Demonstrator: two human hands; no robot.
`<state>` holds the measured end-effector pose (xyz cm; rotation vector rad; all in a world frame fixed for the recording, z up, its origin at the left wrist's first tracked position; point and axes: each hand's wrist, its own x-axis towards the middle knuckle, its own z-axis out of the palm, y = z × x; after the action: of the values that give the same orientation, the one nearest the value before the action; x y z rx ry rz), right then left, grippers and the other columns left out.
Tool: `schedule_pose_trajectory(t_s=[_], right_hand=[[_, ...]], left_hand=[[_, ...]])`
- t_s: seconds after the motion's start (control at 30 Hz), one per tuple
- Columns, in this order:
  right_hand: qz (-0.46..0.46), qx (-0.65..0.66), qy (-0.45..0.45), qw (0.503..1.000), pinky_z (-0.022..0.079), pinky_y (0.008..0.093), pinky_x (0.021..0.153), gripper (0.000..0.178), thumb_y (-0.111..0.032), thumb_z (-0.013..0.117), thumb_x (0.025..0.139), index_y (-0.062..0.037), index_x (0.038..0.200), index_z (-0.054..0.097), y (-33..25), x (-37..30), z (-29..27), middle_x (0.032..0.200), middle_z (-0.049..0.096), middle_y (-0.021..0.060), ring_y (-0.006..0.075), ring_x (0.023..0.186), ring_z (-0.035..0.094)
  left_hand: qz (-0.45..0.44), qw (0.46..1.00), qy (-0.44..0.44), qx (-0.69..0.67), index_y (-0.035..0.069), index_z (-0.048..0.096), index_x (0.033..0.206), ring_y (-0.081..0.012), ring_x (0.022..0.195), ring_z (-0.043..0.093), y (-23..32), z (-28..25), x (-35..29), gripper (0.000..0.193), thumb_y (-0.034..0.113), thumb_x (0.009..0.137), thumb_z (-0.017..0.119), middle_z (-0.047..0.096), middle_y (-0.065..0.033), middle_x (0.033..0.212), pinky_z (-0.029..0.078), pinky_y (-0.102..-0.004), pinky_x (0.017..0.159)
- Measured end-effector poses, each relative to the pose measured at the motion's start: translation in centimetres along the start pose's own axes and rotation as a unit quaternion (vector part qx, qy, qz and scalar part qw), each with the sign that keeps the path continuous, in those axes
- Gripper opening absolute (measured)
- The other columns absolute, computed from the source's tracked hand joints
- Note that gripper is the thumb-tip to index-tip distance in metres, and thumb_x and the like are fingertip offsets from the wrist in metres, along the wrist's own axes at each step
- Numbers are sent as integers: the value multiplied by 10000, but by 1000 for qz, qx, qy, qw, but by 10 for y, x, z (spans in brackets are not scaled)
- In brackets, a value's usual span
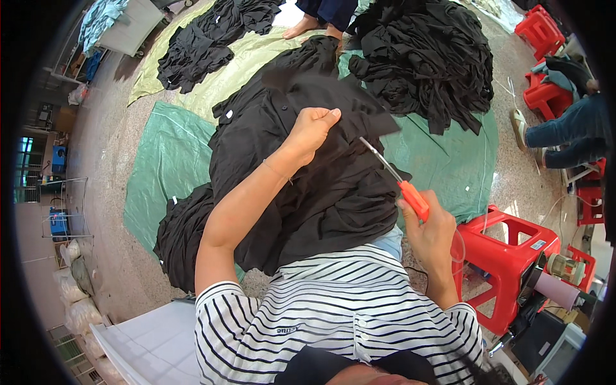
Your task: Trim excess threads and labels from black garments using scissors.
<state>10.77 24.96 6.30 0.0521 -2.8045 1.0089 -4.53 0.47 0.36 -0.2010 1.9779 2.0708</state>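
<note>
A black collared garment (308, 186) lies spread over my lap and reaches away from me. My left hand (312, 130) is closed on a fold of its fabric near the collar, lifting it a little. My right hand (428, 228) grips small thread snips (398, 179) with an orange handle; the metal tip points up-left and touches the black cloth just right of my left hand. I wear a black-and-white striped shirt.
A pile of black garments (423, 58) lies ahead on a green tarp (449, 160); more (205, 38) on a yellowish sheet at upper left, another heap (183, 231) by my left side. Red plastic stools (507, 256) stand at right. Another person's bare feet (314, 25) and a seated person's legs (564, 135) are nearby.
</note>
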Motion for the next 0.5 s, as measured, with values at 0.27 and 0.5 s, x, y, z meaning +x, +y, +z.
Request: schedule_pose_trajectory(t_s=[0.27,0.5], right_hand=[[11,24,55,998,472,406,538,233,-244,725,862,-67,959,610,7,7,5,730,652,146,360,631,640],[90,53,71,992,456,353,561,229,-225,700,893,-54,1020,616,24,12,-2,694,615,142,253,567,588]], left_hand=[[202,923,32,326,45,652,909,-158,729,625,19,17,-25,261,297,871,708,649,-59,759,480,-314,651],[380,748,210,502,85,665,920,-297,753,661,55,-18,-26,230,25,703,614,677,-88,779,522,-408,685]])
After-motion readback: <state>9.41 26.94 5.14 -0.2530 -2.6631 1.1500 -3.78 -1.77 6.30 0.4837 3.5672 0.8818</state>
